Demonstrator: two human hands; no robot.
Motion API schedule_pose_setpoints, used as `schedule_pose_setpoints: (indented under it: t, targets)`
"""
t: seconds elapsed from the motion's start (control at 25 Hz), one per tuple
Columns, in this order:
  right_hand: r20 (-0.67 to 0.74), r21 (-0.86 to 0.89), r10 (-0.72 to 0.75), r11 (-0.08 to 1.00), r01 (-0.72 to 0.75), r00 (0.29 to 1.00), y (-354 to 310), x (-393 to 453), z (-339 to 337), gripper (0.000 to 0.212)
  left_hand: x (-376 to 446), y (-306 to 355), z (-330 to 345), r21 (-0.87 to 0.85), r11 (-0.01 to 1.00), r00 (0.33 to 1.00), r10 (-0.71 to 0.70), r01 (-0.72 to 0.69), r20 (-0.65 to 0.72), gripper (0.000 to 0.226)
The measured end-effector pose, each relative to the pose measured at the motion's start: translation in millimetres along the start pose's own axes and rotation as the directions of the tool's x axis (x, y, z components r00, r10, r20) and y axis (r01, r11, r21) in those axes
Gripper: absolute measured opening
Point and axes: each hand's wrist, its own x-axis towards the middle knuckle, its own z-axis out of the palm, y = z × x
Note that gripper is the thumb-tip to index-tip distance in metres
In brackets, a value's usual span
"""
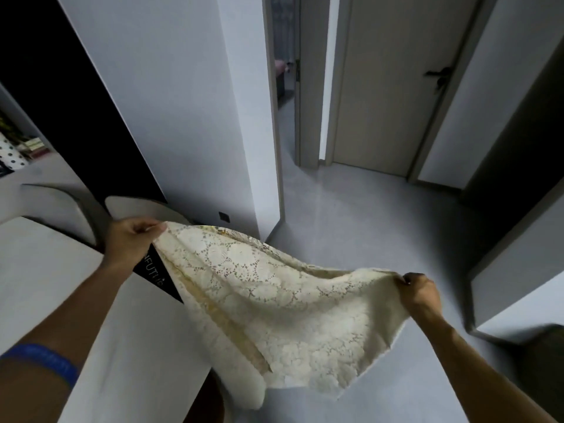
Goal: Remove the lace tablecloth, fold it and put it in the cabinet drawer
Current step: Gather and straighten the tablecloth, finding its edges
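Cream lace tablecloth (274, 300): off the white table (61, 285), hanging in air, top edge stretched between left hand (131, 239) and right hand (419, 293), both pinched shut on its corners.

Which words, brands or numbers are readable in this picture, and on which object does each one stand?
"NFUTI": white letters, partly hidden by the left hand, on the black item lying on the white table.
Blue wristband: faint print, too blurred to read.
Shelf items: too small to read.
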Motion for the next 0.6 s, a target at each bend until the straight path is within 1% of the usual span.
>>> schedule_pose_setpoints:
  t: [0.08, 0.2, 0.24, 0.32, 0.36, 0.44, 0.52, 0.6]
  targets:
    - [-0.038, -0.035, 0.003, 0.999, -0.004, 0.999, 1, 12, -16, 0.028, 0, -14, 0, -0.032, 0.999, 0.999, -0.042, 0.042, -0.009, 0.009]
    - [-0.021, -0.019, 0.004, 1.000, -0.005, 1.000, 2, 23, -26, 0.034, -6, -16, 4, 0.024, 1.000, 0.999, -0.009, 0.007, 0.050, 0.006]
    - [-0.010, -0.005, 0.008, 1.000, -0.008, 1.000, 3, 25, -28, 0.034, -7, -16, 4, 0.038, 0.999, 0.995, 0.022, -0.026, 0.095, 0.006]
    - [0.013, -0.013, -0.001, 1.000, 0.001, 1.000, 11, 29, -34, 0.033, -6, -16, 2, 0.037, 0.997, 0.979, 0.063, -0.072, 0.194, 0.014]
    - [0.024, -0.024, -0.008, 1.000, 0.008, 1.000, 16, 31, -38, 0.032, -7, -17, 1, 0.051, 0.996, 0.969, 0.061, -0.076, 0.239, 0.017]
    - [0.025, -0.030, -0.022, 0.999, 0.022, 0.999, 25, 39, -49, 0.035, -10, -19, -1, 0.145, 0.985, 0.946, 0.044, -0.095, 0.321, 0.019]
    - [0.003, -0.029, -0.016, 0.999, 0.016, 1.000, 30, 46, -58, 0.036, -14, -19, 1, 0.257, 0.954, 0.907, 0.033, -0.154, 0.421, 0.018]
    - [-0.002, -0.053, -0.021, 0.998, 0.021, 1.000, 32, 50, -64, 0.037, -17, -16, 5, 0.286, 0.934, 0.852, 0.036, -0.214, 0.522, 0.022]
